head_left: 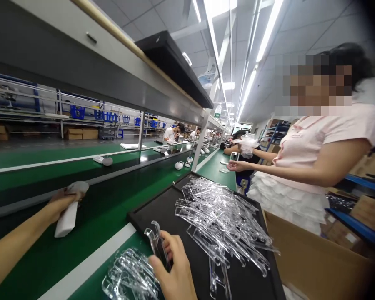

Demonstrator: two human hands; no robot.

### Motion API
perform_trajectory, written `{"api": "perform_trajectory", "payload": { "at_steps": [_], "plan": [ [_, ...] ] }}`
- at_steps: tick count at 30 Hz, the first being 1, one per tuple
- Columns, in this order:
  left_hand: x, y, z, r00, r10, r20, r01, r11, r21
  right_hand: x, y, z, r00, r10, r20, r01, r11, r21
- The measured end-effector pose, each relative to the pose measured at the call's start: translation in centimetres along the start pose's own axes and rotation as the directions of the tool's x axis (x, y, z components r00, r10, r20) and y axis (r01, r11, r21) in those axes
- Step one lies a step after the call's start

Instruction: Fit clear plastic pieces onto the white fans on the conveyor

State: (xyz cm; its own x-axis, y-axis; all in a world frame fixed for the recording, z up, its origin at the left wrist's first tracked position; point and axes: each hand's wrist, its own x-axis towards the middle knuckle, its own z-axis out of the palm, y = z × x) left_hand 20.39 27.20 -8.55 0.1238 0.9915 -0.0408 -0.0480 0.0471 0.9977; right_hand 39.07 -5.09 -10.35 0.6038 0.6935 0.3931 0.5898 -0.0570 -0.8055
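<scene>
My left hand (69, 196) is closed around a white device (66, 220) with a rounded grey head and a blocky white handle, over the green belt at the left. In my right hand (176, 262), thumb and fingers pinch a clear plastic frame (158, 243) with a hooked end, near the front edge of a black tray (171, 204). On that tray lies a large heap of similar clear plastic frames (218, 216). A smaller pile of clear plastic frames (129, 275) sits on the green table, just left of my right hand.
A person in a pink top (318, 141) stands at the right, holding a small item and a clear bag (248, 143). An open cardboard box (312, 254) is beside the tray. Further white devices (103, 160) lie along the belt. A grey shelf (128, 79) overhangs the left side.
</scene>
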Motion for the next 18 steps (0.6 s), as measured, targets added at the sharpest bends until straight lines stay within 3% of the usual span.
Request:
{"api": "perform_trajectory", "payload": {
  "at_steps": [3, 6, 9, 12, 18],
  "plan": [
    [-4.1, 2.0, -2.5, 0.974, -0.203, 0.104, 0.226, 0.918, -0.325, 0.0, -2.2, -0.8, 0.993, 0.076, 0.092, -0.085, 0.991, 0.099],
    [-9.3, 4.1, -4.1, 0.969, -0.172, 0.180, 0.242, 0.817, -0.523, -0.5, -5.1, -0.8, 0.962, 0.075, 0.264, -0.124, 0.977, 0.172],
    [-14.1, 5.6, -4.4, 0.968, -0.075, 0.240, 0.205, 0.786, -0.583, -1.2, -7.9, -0.2, 0.911, 0.006, 0.413, -0.089, 0.979, 0.183],
    [-17.8, 6.3, -3.7, 0.958, 0.055, 0.282, 0.147, 0.747, -0.648, -2.0, -10.5, 0.5, 0.869, -0.072, 0.490, -0.006, 0.988, 0.157],
    [-21.5, 6.6, -2.7, 0.814, 0.241, 0.528, 0.262, 0.659, -0.705, -4.3, -14.5, 1.4, 0.822, -0.231, 0.521, 0.193, 0.973, 0.128]
  ]
}}
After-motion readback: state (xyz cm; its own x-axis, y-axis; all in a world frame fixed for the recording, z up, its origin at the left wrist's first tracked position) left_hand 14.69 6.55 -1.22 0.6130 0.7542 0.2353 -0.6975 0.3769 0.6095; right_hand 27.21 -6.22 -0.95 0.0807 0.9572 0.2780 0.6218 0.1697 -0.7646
